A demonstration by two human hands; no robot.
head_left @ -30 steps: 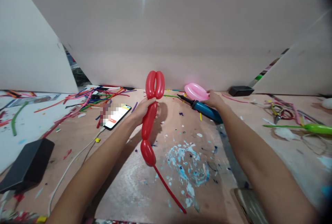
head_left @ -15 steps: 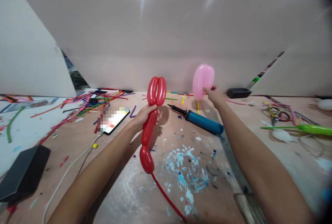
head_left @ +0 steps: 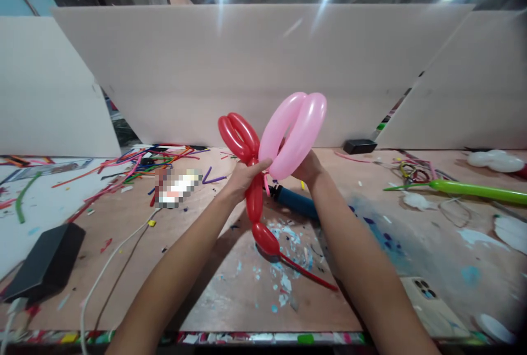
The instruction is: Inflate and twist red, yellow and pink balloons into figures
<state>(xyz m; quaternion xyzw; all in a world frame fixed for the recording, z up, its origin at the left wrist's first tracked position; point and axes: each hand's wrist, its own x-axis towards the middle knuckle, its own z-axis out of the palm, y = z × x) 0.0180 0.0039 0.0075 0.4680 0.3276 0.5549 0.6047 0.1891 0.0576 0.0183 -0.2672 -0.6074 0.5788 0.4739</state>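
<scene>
Paint-spattered craft workshop bench point(head_left: 230, 305)

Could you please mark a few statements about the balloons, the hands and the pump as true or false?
The left hand holds the red balloon. True.
The pink balloon lies flat on the table. False: the right hand holds it up.
The blue pump lies on the table. True.
The green balloon is left of both hands. False: it lies to their right.
The red balloon ends in a thin tail. True.

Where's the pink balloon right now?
In the head view, the pink balloon is up near the middle, in the right hand, just right of the red balloon's loops.
</scene>
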